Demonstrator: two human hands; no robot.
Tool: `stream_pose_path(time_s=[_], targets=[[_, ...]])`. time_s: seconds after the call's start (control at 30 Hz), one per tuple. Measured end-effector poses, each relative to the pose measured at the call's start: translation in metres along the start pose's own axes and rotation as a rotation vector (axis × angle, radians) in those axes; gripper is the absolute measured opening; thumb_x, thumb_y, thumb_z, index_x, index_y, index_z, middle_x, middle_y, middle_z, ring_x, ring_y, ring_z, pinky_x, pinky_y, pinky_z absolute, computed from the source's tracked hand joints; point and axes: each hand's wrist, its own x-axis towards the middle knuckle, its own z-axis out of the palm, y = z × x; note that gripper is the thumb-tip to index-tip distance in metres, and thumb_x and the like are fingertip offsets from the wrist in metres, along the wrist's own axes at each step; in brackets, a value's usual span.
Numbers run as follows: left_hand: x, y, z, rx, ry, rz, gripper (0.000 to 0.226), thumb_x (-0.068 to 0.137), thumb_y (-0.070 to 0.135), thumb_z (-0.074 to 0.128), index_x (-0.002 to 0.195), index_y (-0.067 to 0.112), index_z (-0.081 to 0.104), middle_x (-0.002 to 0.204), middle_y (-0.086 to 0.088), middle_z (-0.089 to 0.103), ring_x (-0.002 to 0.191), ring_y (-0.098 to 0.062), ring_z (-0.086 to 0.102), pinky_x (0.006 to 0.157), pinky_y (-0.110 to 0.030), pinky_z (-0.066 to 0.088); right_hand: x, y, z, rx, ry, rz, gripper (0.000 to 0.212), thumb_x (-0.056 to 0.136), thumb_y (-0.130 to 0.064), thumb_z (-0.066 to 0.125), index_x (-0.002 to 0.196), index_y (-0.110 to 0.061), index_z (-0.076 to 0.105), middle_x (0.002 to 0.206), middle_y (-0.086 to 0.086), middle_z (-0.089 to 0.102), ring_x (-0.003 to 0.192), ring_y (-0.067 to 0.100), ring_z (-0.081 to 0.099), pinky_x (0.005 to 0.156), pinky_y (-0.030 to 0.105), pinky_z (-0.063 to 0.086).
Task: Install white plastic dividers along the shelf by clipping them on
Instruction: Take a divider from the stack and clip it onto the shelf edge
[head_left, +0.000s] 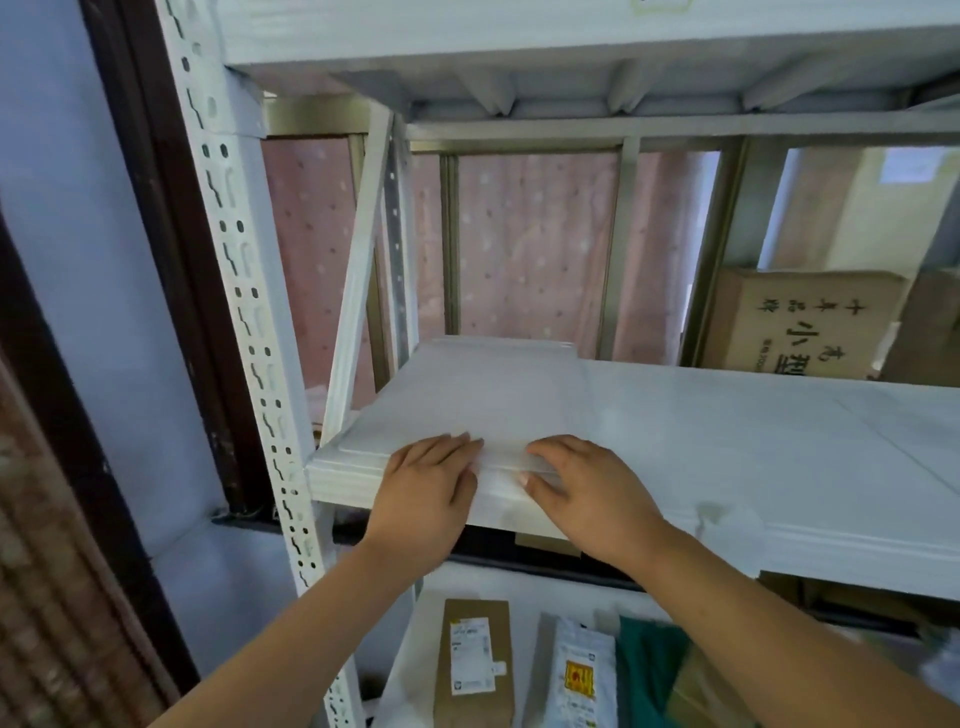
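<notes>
Forearms come up from below to the shelf (753, 447) front edge. Left hand (421, 499): fingers near-straight and close together, lying flat on top of the white plastic divider (483, 395). Right hand (592, 499): fingers curved over the divider's front lip, thumb against the edge beneath, pinching it. Divider lies flat on the shelf, running back from the fingertips. Perforated upright (249, 322) is left of the left fingers. Cardboard box (800, 322) is far right, behind the right fingers.
</notes>
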Motion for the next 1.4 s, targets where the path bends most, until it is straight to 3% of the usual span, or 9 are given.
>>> stream_pose_path(time_s=[0.2, 0.33, 0.47, 0.57, 0.73, 0.93, 1.1, 1.2, 1.4], targets=[[-0.025, 0.013, -0.002, 0.009, 0.031, 0.124, 0.053, 0.109, 0.042, 0.027, 0.150, 0.026, 0.056, 0.152, 0.010, 0.056, 0.143, -0.009, 0.046, 0.119, -0.028, 0.027, -0.024, 0.005, -0.001, -0.036, 0.097, 0.011, 0.056, 0.096, -0.067, 0.044, 0.136, -0.031, 0.062, 0.139, -0.013, 0.061, 0.122, 0.010, 0.058, 0.099, 0.023, 0.044], [-0.030, 0.015, -0.006, 0.076, 0.067, 0.209, 0.050, 0.097, 0.012, 0.069, 0.145, 0.024, 0.062, 0.147, 0.007, 0.062, 0.137, -0.013, 0.057, 0.112, -0.034, 0.044, -0.037, 0.007, 0.001, -0.076, 0.132, -0.009, 0.057, 0.089, -0.066, 0.054, 0.132, -0.031, 0.067, 0.138, -0.012, 0.064, 0.122, 0.011, 0.062, 0.095, 0.028, 0.051], [-0.031, 0.017, -0.019, 0.186, 0.093, 0.328, 0.084, 0.050, -0.016, 0.086, 0.124, 0.022, 0.078, 0.125, 0.004, 0.076, 0.114, -0.015, 0.074, 0.083, -0.033, 0.060, -0.047, 0.005, -0.002, -0.101, 0.280, 0.016, 0.039, 0.083, -0.061, 0.068, 0.108, -0.033, 0.077, 0.105, -0.014, 0.078, 0.087, 0.010, 0.075, 0.065, 0.027, 0.058], [-0.013, 0.024, -0.040, 0.267, 0.110, 0.477, 0.081, 0.045, -0.018, 0.085, 0.115, 0.022, 0.081, 0.115, 0.004, 0.080, 0.104, -0.017, 0.077, 0.075, -0.032, 0.061, -0.049, 0.002, -0.008, -0.110, 0.339, 0.092, 0.044, 0.084, -0.068, 0.055, 0.102, -0.035, 0.078, 0.083, -0.013, 0.078, 0.065, 0.011, 0.072, 0.055, 0.025, 0.055], [0.046, 0.050, -0.088, 0.433, 0.163, 0.741, 0.052, 0.070, -0.005, 0.087, 0.116, 0.018, 0.081, 0.115, -0.001, 0.080, 0.113, -0.025, 0.074, 0.096, -0.043, 0.059, -0.041, -0.001, -0.018, 0.105, 0.369, 0.238, 0.052, 0.092, -0.070, 0.045, 0.122, -0.037, 0.072, 0.102, -0.010, 0.079, 0.086, 0.015, 0.074, 0.081, 0.034, 0.061], [0.112, 0.093, -0.123, 0.663, 0.370, 0.951, 0.036, 0.097, 0.002, 0.062, 0.132, 0.010, 0.070, 0.137, -0.010, 0.069, 0.142, -0.032, 0.053, 0.122, -0.050, 0.038, -0.045, -0.001, -0.026, 0.323, 0.519, 0.290, 0.030, 0.099, -0.043, 0.060, 0.121, -0.029, 0.073, 0.100, -0.010, 0.079, 0.082, 0.006, 0.072, 0.088, 0.022, 0.055], [0.133, 0.127, -0.123, 0.693, 0.398, 1.058, 0.036, 0.100, -0.004, 0.050, 0.123, 0.011, 0.074, 0.121, -0.008, 0.075, 0.131, -0.032, 0.060, 0.127, -0.046, 0.026, -0.037, 0.012, -0.045, 0.349, 0.312, 0.337, 0.045, 0.098, -0.040, 0.063, 0.142, -0.029, 0.055, 0.118, -0.003, 0.074, 0.106, 0.012, 0.071, 0.088, 0.019, 0.049], [0.142, 0.144, -0.122, 0.638, 0.382, 1.077, 0.031, 0.095, -0.005, 0.063, 0.114, 0.013, 0.079, 0.111, -0.005, 0.077, 0.119, -0.028, 0.066, 0.127, -0.041, 0.024, -0.030, 0.018, -0.059, 0.393, 0.194, 0.325, 0.063, 0.099, -0.033, 0.065, 0.155, -0.036, 0.036, 0.120, -0.003, 0.073, 0.112, 0.012, 0.068, 0.087, 0.016, 0.048], [0.158, 0.174, -0.119, 0.601, 0.425, 1.183, 0.031, 0.093, -0.007, 0.062, 0.102, 0.015, 0.082, 0.101, -0.002, 0.078, 0.112, -0.025, 0.068, 0.128, -0.038, 0.021, -0.035, 0.026, -0.073, 0.474, 0.255, 0.355, 0.062, 0.100, -0.024, 0.065, 0.155, -0.035, 0.039, 0.126, 0.000, 0.071, 0.117, 0.013, 0.067, 0.094, 0.019, 0.048]])
